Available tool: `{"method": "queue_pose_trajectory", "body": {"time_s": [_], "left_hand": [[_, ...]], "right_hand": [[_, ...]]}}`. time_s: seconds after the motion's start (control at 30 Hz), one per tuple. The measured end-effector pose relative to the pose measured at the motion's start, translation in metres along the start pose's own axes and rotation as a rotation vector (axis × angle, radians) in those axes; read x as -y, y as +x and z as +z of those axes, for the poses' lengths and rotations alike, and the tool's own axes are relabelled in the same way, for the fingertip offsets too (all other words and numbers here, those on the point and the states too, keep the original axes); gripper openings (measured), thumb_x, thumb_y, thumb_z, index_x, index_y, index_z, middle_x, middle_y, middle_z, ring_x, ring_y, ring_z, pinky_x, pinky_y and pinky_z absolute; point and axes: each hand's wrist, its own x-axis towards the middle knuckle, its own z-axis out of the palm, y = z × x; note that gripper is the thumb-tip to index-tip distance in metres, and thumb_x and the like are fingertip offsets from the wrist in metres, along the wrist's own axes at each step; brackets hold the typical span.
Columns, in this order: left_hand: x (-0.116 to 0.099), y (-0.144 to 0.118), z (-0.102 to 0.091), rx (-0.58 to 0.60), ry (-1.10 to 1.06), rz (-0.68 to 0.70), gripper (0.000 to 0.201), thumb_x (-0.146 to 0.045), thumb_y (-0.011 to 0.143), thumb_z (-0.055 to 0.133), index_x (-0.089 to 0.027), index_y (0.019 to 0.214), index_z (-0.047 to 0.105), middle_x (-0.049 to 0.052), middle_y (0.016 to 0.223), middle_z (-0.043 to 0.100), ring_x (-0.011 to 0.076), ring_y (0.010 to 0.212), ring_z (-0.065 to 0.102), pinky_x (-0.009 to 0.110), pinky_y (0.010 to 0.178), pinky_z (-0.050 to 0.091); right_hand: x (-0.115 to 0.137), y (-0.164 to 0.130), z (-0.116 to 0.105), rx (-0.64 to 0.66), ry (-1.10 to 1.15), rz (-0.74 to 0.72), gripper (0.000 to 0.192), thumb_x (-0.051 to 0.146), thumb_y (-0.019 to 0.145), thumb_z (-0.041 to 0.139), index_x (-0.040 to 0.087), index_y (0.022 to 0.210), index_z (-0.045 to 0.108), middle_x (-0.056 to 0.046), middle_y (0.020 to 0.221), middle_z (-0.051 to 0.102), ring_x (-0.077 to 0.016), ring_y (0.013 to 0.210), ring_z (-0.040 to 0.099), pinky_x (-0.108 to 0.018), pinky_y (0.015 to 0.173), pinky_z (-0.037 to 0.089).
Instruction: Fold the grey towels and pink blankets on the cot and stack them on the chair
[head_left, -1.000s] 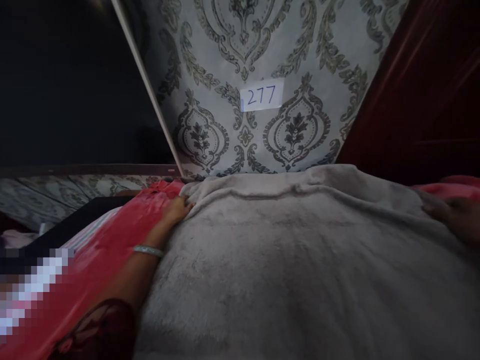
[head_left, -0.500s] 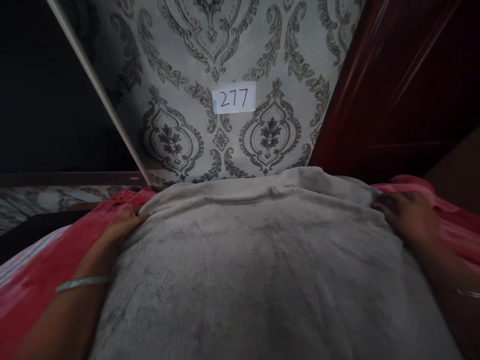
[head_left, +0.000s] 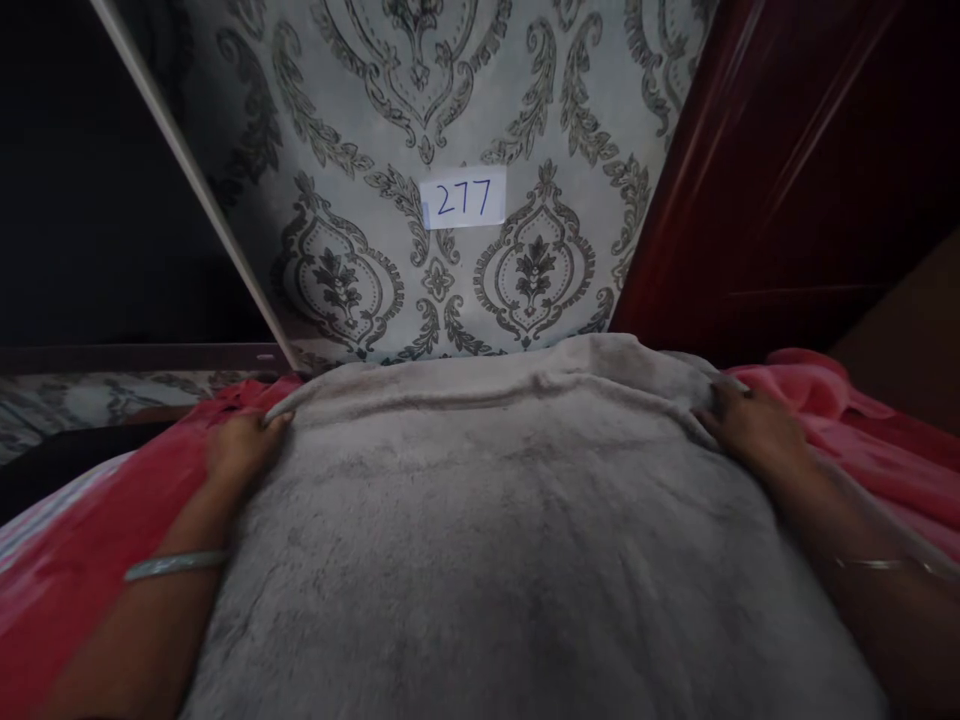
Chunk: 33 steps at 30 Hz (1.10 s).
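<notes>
Grey plush blanket (head_left: 517, 540), spread wide across the middle and lower part of the view, over red bedding (head_left: 90, 560) that shows at both sides. Far edge doubled into a soft rolled hem, just short of the patterned wall (head_left: 480, 90).

Left hand (head_left: 244, 448) at the blanket's far left corner, palm down, fingers curled over the hem and pinching the edge of the fabric; thumb hidden, so firmness of the hold impossible to judge. Silver bangle (head_left: 176, 565) round the left wrist, forearm lying along the blanket's left border, on the line between grey and red.

Right hand (head_left: 746, 428) at the far right corner, fingers bent and closed on a bunched fold of the blanket, knuckles upward. Thin bracelet (head_left: 874, 565) on the right wrist, forearm partly sunk in shadow at the lower right.

Beyond the right hand, a crumpled pink cloth (head_left: 817, 385) lying on the red bedding, near but apart from the fingers.

Behind everything, grey damask wallpaper with a small white label (head_left: 463, 198) reading 277 stuck at its centre. Left of the wall, a pale slanting strip (head_left: 195, 185) and a dark surface past it. Right of the wall, a dark red-brown wooden panel (head_left: 795, 170).
</notes>
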Motion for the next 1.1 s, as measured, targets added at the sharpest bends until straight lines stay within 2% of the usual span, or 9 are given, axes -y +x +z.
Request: {"method": "queue_pose_trajectory", "body": {"time_s": [0.07, 0.13, 0.27, 0.37, 0.47, 0.7, 0.93, 1.0, 1.1], "left_hand": [[0.005, 0.004, 0.003, 0.108, -0.042, -0.021, 0.042, -0.054, 0.082, 0.044, -0.017, 0.073, 0.061, 0.015, 0.076, 0.066, 0.0309, 0.081, 0.066, 0.035, 0.066, 0.05], [0.007, 0.006, 0.006, 0.096, -0.119, -0.028, 0.037, -0.053, 0.079, 0.045, -0.019, 0.074, 0.058, 0.012, 0.075, 0.066, 0.0288, 0.08, 0.066, 0.032, 0.063, 0.049], [0.001, 0.005, 0.009, -0.051, -0.291, 0.013, 0.037, -0.056, 0.069, 0.048, -0.023, 0.082, 0.06, 0.006, 0.073, 0.065, 0.0299, 0.08, 0.066, 0.034, 0.064, 0.05], [-0.006, 0.003, 0.007, -0.028, -0.327, -0.044, 0.041, -0.06, 0.064, 0.048, -0.023, 0.079, 0.059, 0.006, 0.067, 0.063, 0.03, 0.073, 0.064, 0.035, 0.06, 0.05], [-0.009, 0.002, 0.003, 0.036, -0.28, -0.078, 0.041, -0.058, 0.06, 0.047, -0.022, 0.075, 0.06, 0.006, 0.065, 0.062, 0.0288, 0.068, 0.062, 0.035, 0.058, 0.049], [0.002, 0.016, 0.017, -0.042, -0.116, -0.098, 0.072, -0.062, 0.072, 0.035, -0.012, 0.109, 0.07, 0.015, 0.082, 0.068, 0.036, 0.084, 0.064, 0.042, 0.068, 0.053], [0.006, 0.026, 0.029, -0.049, -0.002, 0.004, 0.052, -0.051, 0.076, 0.035, -0.015, 0.092, 0.068, 0.013, 0.075, 0.065, 0.0328, 0.08, 0.061, 0.037, 0.065, 0.05], [0.006, 0.025, 0.029, -0.033, 0.019, 0.008, 0.052, -0.051, 0.078, 0.035, -0.014, 0.092, 0.067, 0.013, 0.076, 0.064, 0.0311, 0.079, 0.061, 0.035, 0.063, 0.048], [0.007, 0.023, 0.03, -0.022, 0.062, 0.009, 0.057, -0.05, 0.083, 0.033, -0.009, 0.1, 0.068, 0.015, 0.08, 0.065, 0.0294, 0.078, 0.06, 0.031, 0.06, 0.044]], "right_hand": [[-0.003, 0.004, 0.002, 0.055, 0.053, 0.068, 0.053, 0.051, 0.096, 0.048, 0.01, 0.128, 0.059, -0.025, 0.12, 0.064, -0.0364, 0.106, 0.064, -0.041, 0.079, 0.049], [-0.006, 0.009, 0.004, 0.039, 0.099, 0.054, 0.043, 0.048, 0.094, 0.051, 0.012, 0.115, 0.063, -0.022, 0.115, 0.067, -0.0339, 0.104, 0.064, -0.038, 0.08, 0.049], [-0.008, 0.017, 0.014, -0.19, 0.357, -0.066, 0.027, 0.035, 0.085, 0.057, 0.019, 0.107, 0.061, -0.013, 0.106, 0.07, -0.0268, 0.095, 0.064, -0.035, 0.083, 0.049], [-0.011, 0.025, 0.025, -0.355, 0.651, -0.101, 0.024, 0.036, 0.081, 0.056, 0.021, 0.1, 0.06, -0.009, 0.093, 0.07, -0.0251, 0.085, 0.063, -0.035, 0.078, 0.05], [-0.017, 0.038, 0.024, -0.386, 0.833, -0.08, 0.021, 0.037, 0.08, 0.053, 0.02, 0.09, 0.06, -0.007, 0.083, 0.069, -0.0241, 0.077, 0.062, -0.034, 0.073, 0.05], [-0.028, 0.094, -0.006, -0.471, 0.675, 0.143, 0.023, 0.029, 0.085, 0.053, 0.018, 0.099, 0.066, -0.012, 0.099, 0.072, -0.0265, 0.092, 0.064, -0.037, 0.085, 0.049], [-0.022, 0.086, 0.051, -0.276, 0.548, 0.253, 0.041, 0.047, 0.09, 0.054, 0.01, 0.093, 0.072, -0.019, 0.087, 0.072, -0.0325, 0.086, 0.067, -0.042, 0.08, 0.051], [-0.024, 0.083, 0.056, -0.245, 0.531, 0.256, 0.041, 0.045, 0.09, 0.055, 0.008, 0.095, 0.073, -0.019, 0.087, 0.072, -0.0316, 0.088, 0.067, -0.04, 0.081, 0.051], [-0.029, 0.077, 0.045, -0.206, 0.514, 0.219, 0.034, 0.036, 0.09, 0.057, 0.009, 0.1, 0.074, -0.017, 0.093, 0.073, -0.0283, 0.091, 0.067, -0.035, 0.083, 0.049]]}}
